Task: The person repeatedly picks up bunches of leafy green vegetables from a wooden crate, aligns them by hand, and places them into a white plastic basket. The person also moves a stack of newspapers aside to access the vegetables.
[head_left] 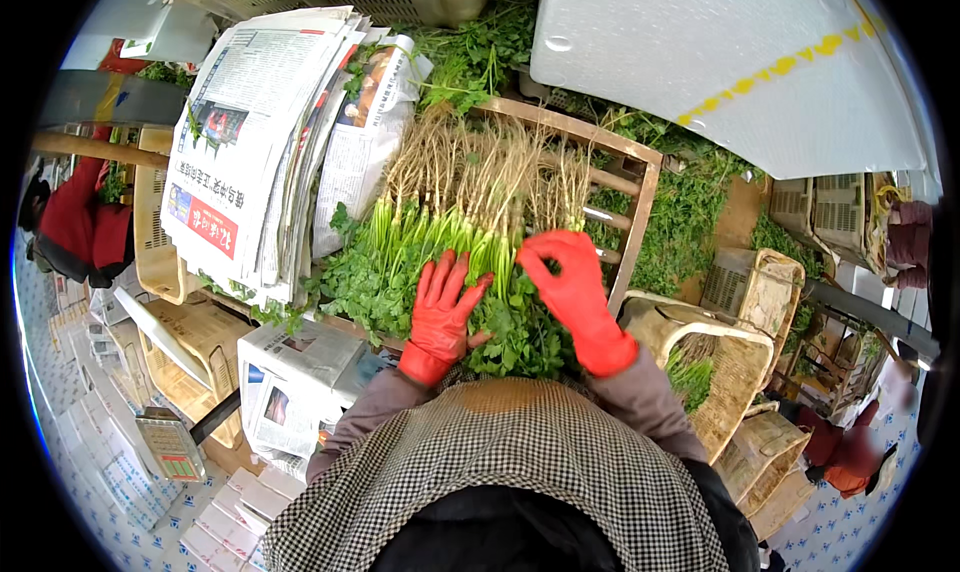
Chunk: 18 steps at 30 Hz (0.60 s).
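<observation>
A row of leafy green herbs [365, 287], like coriander or celery, lies in front of me with its long brown roots [480, 162] pointing away. The pale green stems run in the middle and the leaves are nearest my body. My left hand [443, 307], in a red rubber glove, rests flat on the stems and leaves with its fingers spread. My right hand [575, 287], gloved the same way, bends thumb and forefinger into a pinch over the stems at the row's right part. What sits between those fingertips is too small to make out.
A wooden slatted rack [640, 207] lies under the herbs. Stacked newspapers [255, 122] stand at left, a wrapped newspaper bundle [305, 377] below. A white foam box [720, 52] fills the upper right. Plastic crates [735, 372] line the right side; a kitchen scale [170, 447] is lower left.
</observation>
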### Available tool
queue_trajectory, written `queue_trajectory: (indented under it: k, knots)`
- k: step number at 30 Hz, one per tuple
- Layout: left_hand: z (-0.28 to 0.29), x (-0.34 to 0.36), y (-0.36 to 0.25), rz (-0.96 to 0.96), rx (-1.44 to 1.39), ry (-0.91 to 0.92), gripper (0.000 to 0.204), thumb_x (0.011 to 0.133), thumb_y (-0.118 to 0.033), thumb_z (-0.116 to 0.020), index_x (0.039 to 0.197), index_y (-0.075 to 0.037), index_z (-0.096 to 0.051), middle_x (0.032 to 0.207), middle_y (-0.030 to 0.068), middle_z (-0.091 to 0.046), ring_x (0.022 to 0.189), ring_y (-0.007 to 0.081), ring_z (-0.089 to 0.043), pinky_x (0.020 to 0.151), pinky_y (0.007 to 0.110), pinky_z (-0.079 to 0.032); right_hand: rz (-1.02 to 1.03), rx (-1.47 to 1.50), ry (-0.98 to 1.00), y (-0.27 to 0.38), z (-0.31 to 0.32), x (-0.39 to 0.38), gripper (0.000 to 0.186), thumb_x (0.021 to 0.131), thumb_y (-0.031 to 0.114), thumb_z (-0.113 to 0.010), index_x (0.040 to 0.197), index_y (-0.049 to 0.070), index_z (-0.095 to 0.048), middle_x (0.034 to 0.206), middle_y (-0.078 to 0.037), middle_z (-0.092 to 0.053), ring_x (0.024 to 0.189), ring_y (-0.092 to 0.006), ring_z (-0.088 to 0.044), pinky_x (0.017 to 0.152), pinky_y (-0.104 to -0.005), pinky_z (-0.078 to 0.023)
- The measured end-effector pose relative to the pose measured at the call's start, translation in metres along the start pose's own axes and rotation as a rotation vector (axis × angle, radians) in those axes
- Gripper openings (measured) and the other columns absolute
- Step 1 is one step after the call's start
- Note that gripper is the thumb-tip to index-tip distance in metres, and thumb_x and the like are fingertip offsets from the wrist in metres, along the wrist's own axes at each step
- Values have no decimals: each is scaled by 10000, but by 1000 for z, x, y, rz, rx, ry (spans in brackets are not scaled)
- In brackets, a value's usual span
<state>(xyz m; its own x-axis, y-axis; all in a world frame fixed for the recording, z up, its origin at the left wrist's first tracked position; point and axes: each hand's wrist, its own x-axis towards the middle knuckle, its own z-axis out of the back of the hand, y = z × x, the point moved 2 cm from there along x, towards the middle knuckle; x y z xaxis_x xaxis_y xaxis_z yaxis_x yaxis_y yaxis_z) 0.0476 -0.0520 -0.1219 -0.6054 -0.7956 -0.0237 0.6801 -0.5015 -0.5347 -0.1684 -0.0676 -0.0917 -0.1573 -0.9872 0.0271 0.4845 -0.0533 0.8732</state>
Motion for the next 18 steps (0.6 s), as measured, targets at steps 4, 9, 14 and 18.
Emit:
queue_trajectory:
  k: [4,9,14,18]
  knots:
    - [-1,-1,-1,-21,-14,-27,999,474,-257,-872,1398,-165,-505,1495,208,-361,1415,421,-294,1144,570,-234,-469,326,-40,-8,10,-20,125,824,147,-745,870,39,-702,820,-74,-680,775,-147,-643,699,-284,-483]
    - [2,1,-3,-21,-34,-8,933,580,-302,-844,1427,-176,-475,1492,193,-364,1407,424,-298,1137,579,-231,-266,105,177,-17,2,2,360,886,354,-690,1041,30,-674,720,-82,-601,642,-158,-556,616,-297,-453]
    - [46,7,-34,-128,-182,-303,625,722,-226,-747,1310,-88,-589,1432,235,-448,1361,465,-360,1134,578,-234,-610,488,318,-24,-17,-2,196,892,197,-697,960,14,-673,744,9,-613,672,-88,-539,612,-276,-454]
    - [54,52,-52,-244,-533,-87,461,906,-289,-529,1300,-59,-594,1373,207,-528,1363,393,-406,1157,553,-205,-482,1010,54,-18,-35,-15,128,864,101,-707,951,16,-666,807,0,-641,707,-100,-570,630,-239,-452]
